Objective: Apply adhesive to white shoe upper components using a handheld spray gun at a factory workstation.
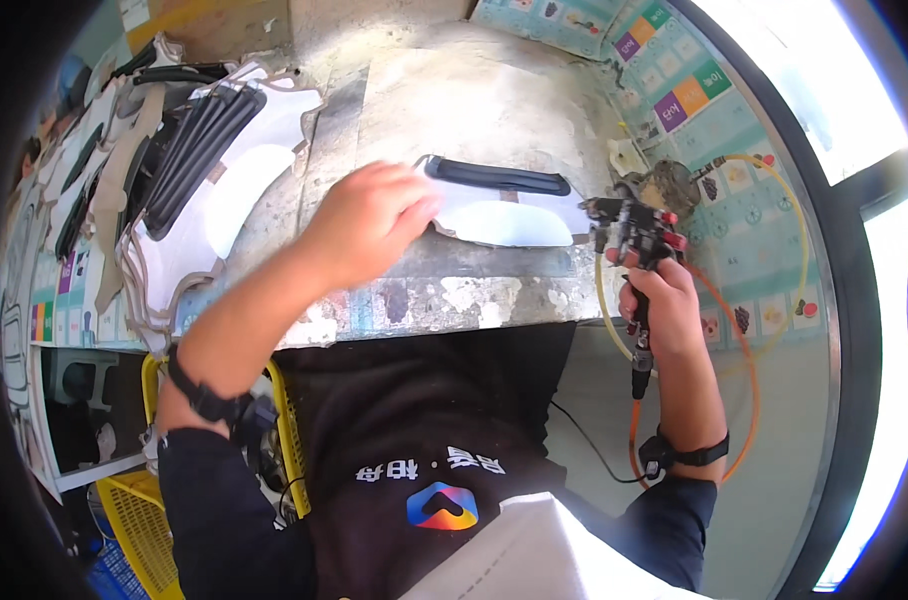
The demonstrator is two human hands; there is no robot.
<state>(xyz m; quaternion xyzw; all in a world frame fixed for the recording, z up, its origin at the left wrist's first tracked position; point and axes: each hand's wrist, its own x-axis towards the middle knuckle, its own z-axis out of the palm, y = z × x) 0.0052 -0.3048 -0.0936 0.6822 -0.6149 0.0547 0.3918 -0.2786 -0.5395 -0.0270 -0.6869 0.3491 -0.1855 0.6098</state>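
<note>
A white cut piece [504, 220] with a brown edge lies on the worktable, and a black padded strip [499, 177] runs along its far side. My left hand [372, 222] is at the left end of this piece, its fingers curled together and slightly blurred. Whether it pinches the piece's edge is hidden. In my right hand [664, 300] is a black spray gun [634, 235] with red knobs, held upright by its handle just right of the piece. An orange hose [634, 440] and a yellow hose [802, 230] run near the gun.
Stacked white pieces with black strips [209, 150] cover the table's left side. The worn, stained worktable [444, 300] ends close to my body. A yellow plastic basket [139, 520] stands below left. To the right are a patterned wall [734, 200] and a window frame [824, 150].
</note>
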